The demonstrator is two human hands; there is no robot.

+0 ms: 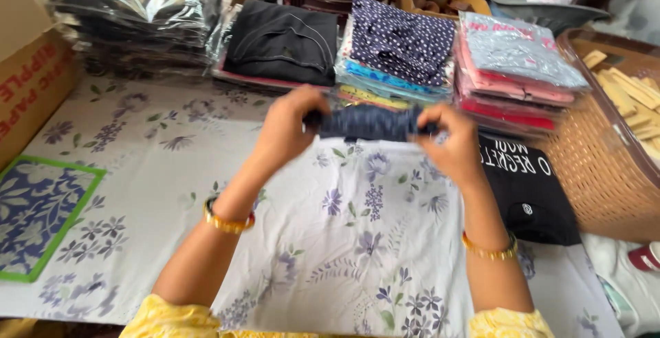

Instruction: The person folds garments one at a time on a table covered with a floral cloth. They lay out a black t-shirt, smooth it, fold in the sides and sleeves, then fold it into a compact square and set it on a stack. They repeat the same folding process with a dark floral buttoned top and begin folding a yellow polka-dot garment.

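Nearest the camera are the yellow patterned sleeves [172,321] and two forearms, each with a gold bangle [227,222] at the wrist, reaching out over a white cloth printed with purple flowers [344,242] that covers the work surface. The left hand [285,132] and the right hand [450,142] are raised above the cloth, fingers curled tight on either end of a small folded dark-blue patterned garment [368,123], which is stretched level between them and clear of the surface. Just to the right of the right hand lies a folded black T-shirt with white lettering [529,187], beside a brown woven plastic basket [605,173]. At the left edge sits a blue floral mat with a green border [34,214]. Beyond the hands stand rows of folded clothes: a black pile [282,42], a dotted navy pile [399,42], a pink and red pile [512,70], and a stack in clear plastic bags [137,15].
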